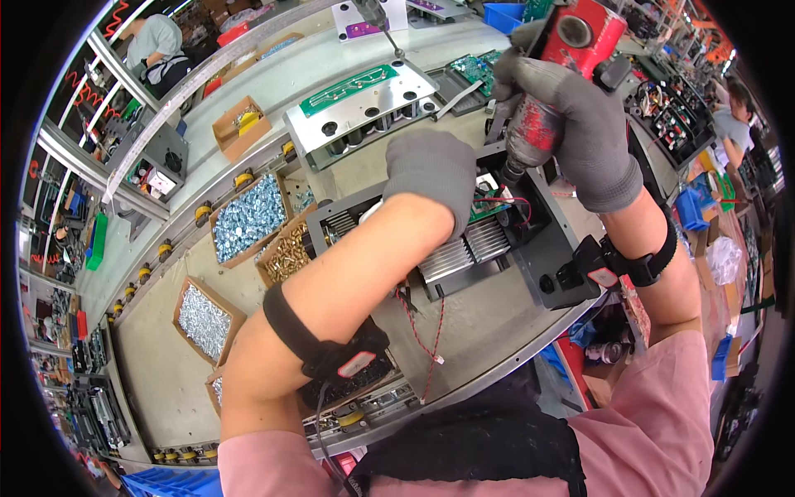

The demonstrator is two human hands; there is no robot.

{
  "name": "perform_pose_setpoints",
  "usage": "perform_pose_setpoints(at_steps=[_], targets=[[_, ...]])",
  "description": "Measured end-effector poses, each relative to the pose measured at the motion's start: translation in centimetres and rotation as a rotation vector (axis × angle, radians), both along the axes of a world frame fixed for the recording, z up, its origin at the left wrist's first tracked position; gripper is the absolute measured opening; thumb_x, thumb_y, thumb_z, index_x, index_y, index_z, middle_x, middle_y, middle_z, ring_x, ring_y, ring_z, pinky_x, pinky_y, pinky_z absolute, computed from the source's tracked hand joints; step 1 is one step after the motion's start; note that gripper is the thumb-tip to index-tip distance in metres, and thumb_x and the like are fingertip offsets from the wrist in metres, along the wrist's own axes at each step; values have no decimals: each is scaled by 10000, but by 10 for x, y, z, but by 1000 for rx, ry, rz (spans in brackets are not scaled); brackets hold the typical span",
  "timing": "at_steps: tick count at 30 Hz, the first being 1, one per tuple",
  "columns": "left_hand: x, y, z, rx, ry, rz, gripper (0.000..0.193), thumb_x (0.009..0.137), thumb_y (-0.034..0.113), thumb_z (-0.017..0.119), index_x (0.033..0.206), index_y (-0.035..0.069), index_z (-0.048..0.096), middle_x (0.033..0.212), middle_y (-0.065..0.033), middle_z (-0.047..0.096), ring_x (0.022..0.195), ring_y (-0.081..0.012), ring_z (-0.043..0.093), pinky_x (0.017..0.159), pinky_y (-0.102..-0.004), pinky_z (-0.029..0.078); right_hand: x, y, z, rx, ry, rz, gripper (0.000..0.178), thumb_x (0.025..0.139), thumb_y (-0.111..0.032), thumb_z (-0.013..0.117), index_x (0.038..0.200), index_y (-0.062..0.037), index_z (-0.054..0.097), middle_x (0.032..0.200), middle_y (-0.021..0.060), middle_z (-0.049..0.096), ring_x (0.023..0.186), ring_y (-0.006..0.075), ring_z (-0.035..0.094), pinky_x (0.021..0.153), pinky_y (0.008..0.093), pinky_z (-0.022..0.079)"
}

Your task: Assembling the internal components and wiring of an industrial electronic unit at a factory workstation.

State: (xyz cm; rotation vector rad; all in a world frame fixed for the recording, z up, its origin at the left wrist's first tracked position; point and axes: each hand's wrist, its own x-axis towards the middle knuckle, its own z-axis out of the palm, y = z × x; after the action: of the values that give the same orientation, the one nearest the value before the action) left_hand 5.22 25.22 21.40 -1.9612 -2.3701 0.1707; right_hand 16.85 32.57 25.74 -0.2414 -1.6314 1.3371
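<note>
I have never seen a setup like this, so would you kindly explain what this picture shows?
Certainly. There is no machine arm here: a person works with two grey-gloved hands, filmed by a fisheye camera on their head looking down, so straight edges curve.

The right hand holds a red power driver, nose down over an open dark metal housing with silver fins. The left hand is over the housing; its fingers are hidden.

On the workbench, to the left, cardboard boxes hold small fasteners: bluish, brass-coloured and silvery.
</note>
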Motion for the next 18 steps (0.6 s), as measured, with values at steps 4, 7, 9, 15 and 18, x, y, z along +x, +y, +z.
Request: perform_pose_setpoints(at_steps=[4, 7, 9, 15, 18], targets=[[-5, 3, 3, -34, 74, -10, 189, 819, 163, 559, 878, 90, 723, 836, -124, 695, 808, -276, 685, 667, -391, 538, -3, -2, 1, 101, -127, 154, 223, 825, -113, 575, 1019, -16, 524, 797, 86, 602, 700, 149, 594, 646, 294, 499], [-5, 4, 0, -25, 76, -25, 201, 832, 179, 548, 888, 95, 722, 849, -128, 693, 816, -275, 683, 680, -392, 536, -5, -2, -1, 125, -200, 49, 217, 811, -126, 595, 988, -19, 528, 760, 84, 597, 663, 153, 596, 606, 297, 513], [-6, 4, -1, 5, 57, -10, 223, 840, 226, 547, 888, 92, 718, 844, -121, 692, 802, -282, 681, 680, -397, 535, -4, -1, -2, 79, -150, 104, 206, 788, -125, 639, 954, -23, 573, 755, 65, 608, 655, 138, 603, 595, 280, 507], [-56, -9, 23, -299, -333, -69, 467, 783, 400, 625, 1076, 36, 634, 1008, -176, 649, 958, -307, 617, 833, -381, 477, 0, 2, -4, 35, -153, 127, 249, 792, -131, 642, 1003, -17, 575, 819, 73, 626, 702, 141, 613, 630, 282, 510], [-76, -24, 23, -340, -385, -41, 438, 760, 401, 637, 1022, 51, 663, 975, -153, 652, 922, -296, 620, 812, -374, 483, -3, 2, -7, -7, -87, 127, 204, 753, -122, 700, 917, -24, 628, 756, 36, 621, 659, 117, 606, 595, 268, 499]])
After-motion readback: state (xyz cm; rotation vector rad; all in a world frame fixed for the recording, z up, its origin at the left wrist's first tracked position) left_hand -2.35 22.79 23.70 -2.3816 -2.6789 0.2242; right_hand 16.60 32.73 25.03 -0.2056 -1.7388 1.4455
